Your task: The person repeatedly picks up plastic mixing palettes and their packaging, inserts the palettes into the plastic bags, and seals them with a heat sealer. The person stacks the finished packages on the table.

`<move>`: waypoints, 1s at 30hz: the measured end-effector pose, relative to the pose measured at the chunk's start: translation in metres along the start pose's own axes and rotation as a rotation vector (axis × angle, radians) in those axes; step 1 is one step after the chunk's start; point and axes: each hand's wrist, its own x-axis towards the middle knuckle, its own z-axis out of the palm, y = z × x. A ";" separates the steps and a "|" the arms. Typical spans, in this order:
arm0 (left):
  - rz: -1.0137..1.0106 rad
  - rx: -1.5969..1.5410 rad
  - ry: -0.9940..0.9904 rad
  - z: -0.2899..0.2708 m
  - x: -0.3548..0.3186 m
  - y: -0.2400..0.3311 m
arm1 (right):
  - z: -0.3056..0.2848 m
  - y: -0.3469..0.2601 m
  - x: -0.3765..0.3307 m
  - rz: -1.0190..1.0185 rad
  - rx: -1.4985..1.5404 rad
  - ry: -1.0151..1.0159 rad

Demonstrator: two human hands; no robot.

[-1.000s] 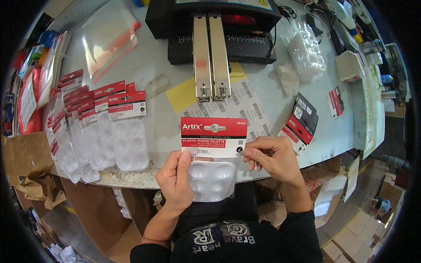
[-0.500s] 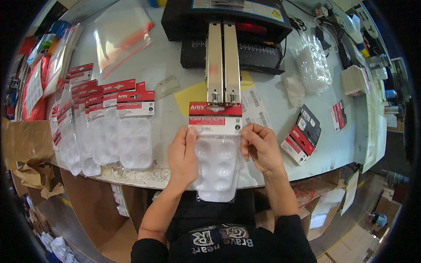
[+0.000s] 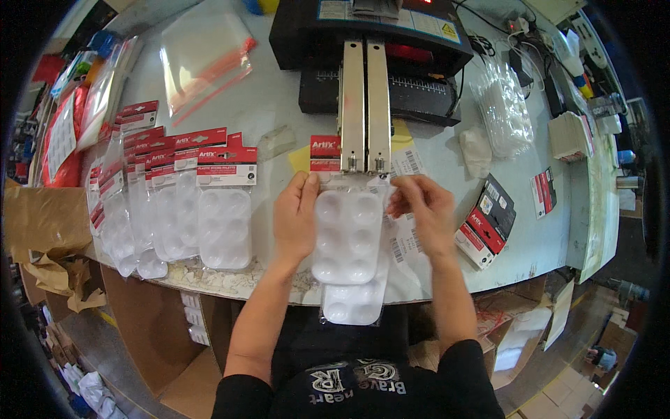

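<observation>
A clear bag holding white plastic paint palettes (image 3: 349, 237) hangs over the table's front edge, one palette offset below another. Its red and white header card (image 3: 325, 153) is under the tips of the two metal arms (image 3: 365, 105) of a black stapling machine (image 3: 377, 35), so much of the card is hidden. At the left edge of the bag's top, my left hand (image 3: 296, 213) is closed, thumb and fingers pinching it. My right hand (image 3: 424, 209) has its fingers bent together at the right edge of the bag's top; the fingertips are partly hidden.
Several packed palettes (image 3: 225, 223) with red header cards overlap at the left. Loose folded cards (image 3: 486, 222) lie at the right, below a clear bag of white pieces (image 3: 504, 108). Clear plastic bags (image 3: 206, 56) lie far left; open cardboard boxes (image 3: 150, 314) stand under the table.
The bagged palettes and both hands have moved away from me, and the header card has slid under the metal arms. The upper palette sits higher over the lower one. The view has shifted slightly.
</observation>
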 end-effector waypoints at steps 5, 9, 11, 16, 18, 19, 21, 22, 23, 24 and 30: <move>0.154 1.127 0.532 -0.091 -0.005 0.035 | -0.104 -0.024 -0.030 -0.119 -0.951 0.216; 0.191 0.835 0.266 -0.055 -0.050 0.024 | -0.138 0.008 -0.039 -0.208 -1.297 0.163; 0.316 0.628 0.047 -0.018 -0.071 0.009 | -0.145 0.015 -0.039 -0.243 -1.316 0.152; 0.225 0.303 0.075 0.010 -0.081 -0.003 | -0.137 -0.005 -0.035 -0.182 -1.296 0.208; 0.009 -0.171 -0.007 0.004 -0.083 0.009 | -0.123 -0.019 -0.039 -0.198 -1.289 0.188; -0.121 -0.380 -0.091 0.002 -0.085 0.017 | -0.113 -0.026 -0.043 -0.178 -1.274 0.157; -0.141 -0.552 -0.154 -0.001 -0.091 0.031 | -0.088 -0.044 -0.053 -0.155 -0.996 0.046; -0.182 -0.569 -0.187 -0.001 -0.093 0.037 | -0.074 -0.054 -0.057 -0.156 -0.730 -0.023; -0.225 -0.584 -0.224 -0.002 -0.096 0.042 | -0.060 -0.064 -0.061 -0.151 -0.461 -0.083; -0.208 -0.538 -0.221 -0.002 -0.097 0.046 | -0.045 -0.072 -0.061 -0.175 -0.480 -0.211; -0.118 -0.276 -0.178 -0.006 -0.098 0.051 | 0.015 -0.084 -0.041 -0.289 -0.687 -0.474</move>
